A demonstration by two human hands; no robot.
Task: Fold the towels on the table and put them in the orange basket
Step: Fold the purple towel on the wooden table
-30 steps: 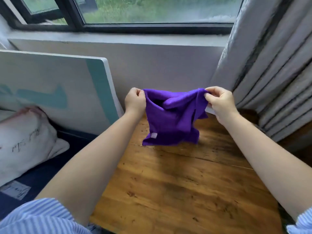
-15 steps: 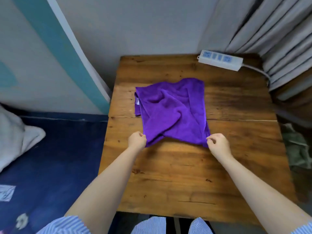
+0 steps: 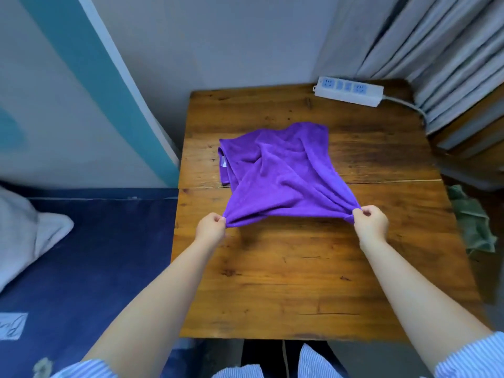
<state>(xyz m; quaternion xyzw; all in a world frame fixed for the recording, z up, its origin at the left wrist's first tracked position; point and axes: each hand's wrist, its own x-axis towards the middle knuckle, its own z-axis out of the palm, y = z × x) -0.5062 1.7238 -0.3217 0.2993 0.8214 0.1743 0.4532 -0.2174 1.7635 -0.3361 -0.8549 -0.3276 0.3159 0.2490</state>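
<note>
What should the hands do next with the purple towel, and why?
Probably pull the two near corners gently apart and toward the body to flatten it. The left hand and right hand each pinch a corner, but the towel is bunched and wrinkled on the table, so it isn't ready for folding yet.

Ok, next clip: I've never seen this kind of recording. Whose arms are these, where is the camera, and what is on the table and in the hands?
There is no machine here: a person wears one wide-angle camera on the head, looking down at their own arms. The left hand and right hand each pinch a near corner of a crumpled purple cloth towel, lifting that edge slightly; its far part lies on the brown wooden table. A white power strip lies at the table's far right corner. Beside the table, to the right, is some green cloth. No orange basket is in view.
</note>
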